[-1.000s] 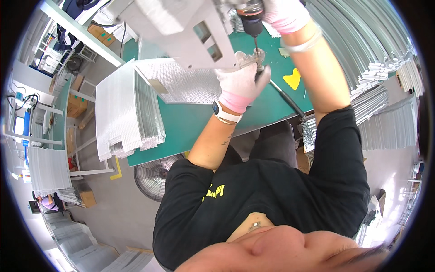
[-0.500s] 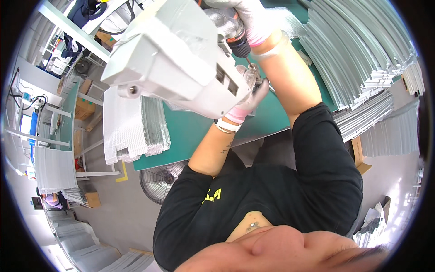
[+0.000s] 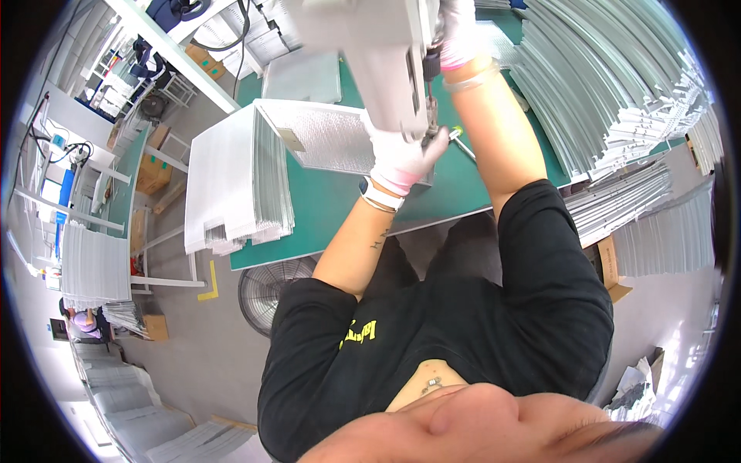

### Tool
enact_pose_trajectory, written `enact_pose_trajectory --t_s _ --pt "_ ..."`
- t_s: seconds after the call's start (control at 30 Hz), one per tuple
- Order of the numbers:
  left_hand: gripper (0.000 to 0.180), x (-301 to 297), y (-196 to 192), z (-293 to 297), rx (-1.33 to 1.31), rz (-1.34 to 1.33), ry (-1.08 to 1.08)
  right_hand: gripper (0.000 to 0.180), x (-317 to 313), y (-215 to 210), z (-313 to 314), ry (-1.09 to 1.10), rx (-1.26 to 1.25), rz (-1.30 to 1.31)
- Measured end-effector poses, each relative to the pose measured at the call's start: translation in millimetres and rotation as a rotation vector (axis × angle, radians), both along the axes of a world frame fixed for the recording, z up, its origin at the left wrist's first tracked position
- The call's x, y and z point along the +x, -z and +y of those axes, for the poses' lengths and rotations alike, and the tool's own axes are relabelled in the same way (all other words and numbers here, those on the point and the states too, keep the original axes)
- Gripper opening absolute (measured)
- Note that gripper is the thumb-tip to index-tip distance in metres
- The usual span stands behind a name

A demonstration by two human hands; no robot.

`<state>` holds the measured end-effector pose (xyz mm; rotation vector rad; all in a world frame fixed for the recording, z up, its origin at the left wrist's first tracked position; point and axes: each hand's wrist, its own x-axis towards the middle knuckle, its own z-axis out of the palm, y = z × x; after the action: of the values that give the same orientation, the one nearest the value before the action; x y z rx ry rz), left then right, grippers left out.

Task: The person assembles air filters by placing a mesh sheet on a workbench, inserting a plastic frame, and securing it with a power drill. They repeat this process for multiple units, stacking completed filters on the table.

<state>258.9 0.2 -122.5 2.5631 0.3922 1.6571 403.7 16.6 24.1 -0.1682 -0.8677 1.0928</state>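
Note:
My right hand [image 3: 458, 35], in a white glove with a pink cuff, wraps round a power screwdriver [image 3: 431, 65] at the top; its black collar and thin bit point down. By the bit's lower end my left hand [image 3: 403, 158], gloved alike, has its thumb stretched toward small metal parts [image 3: 432, 116]. Its other fingers are partly hidden, and what they hold cannot be made out. Under that hand a silver mesh panel [image 3: 328, 139] stands slanted on the green table [image 3: 324, 220]. A large pale grey housing [image 3: 386, 69] hangs close in front, covering part of the work.
Stacked silver panels [image 3: 231, 177] stand at the table's left. A long row of panels [image 3: 594, 85] fills the right side. A green-and-white tool [image 3: 461, 139] lies near my right forearm. A floor fan [image 3: 274, 297] stands below the front edge.
The grey housing has shifted up and right in view, uncovering the slanted mesh panel and more of my left hand. My right hand and the screwdriver appear slightly farther right, with the bit more upright.

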Motion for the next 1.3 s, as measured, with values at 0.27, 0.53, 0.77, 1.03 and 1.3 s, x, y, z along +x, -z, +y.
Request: enact_pose_trajectory --t_s 0.27,0.53,0.77,1.03,1.3 --pt "0.029 -70.5 -13.4 -52.2 0.021 0.089 -0.015 0.017 -4.9 -54.8 -55.4 0.22 0.005 -0.195" --pt "0.021 -260.2 117.1 -102.3 -0.094 0.86 0.434 0.016 -23.2 -51.9 -70.1 0.233 0.03 -0.282" --pt "0.043 -199.6 67.0 -38.9 0.083 0.563 -0.3 0.021 -32.7 -38.1 -80.2 0.261 -0.041 -0.258" --pt "0.034 -109.0 16.4 -28.8 -0.317 0.604 -0.271 0.023 -34.9 -10.5 -71.3 0.282 -0.07 -0.284" --pt "0.036 -109.0 -19.6 -106.4 -0.275 0.418 0.015 0.022 -51.1 -15.1 -107.9 0.11 -0.102 -0.143"
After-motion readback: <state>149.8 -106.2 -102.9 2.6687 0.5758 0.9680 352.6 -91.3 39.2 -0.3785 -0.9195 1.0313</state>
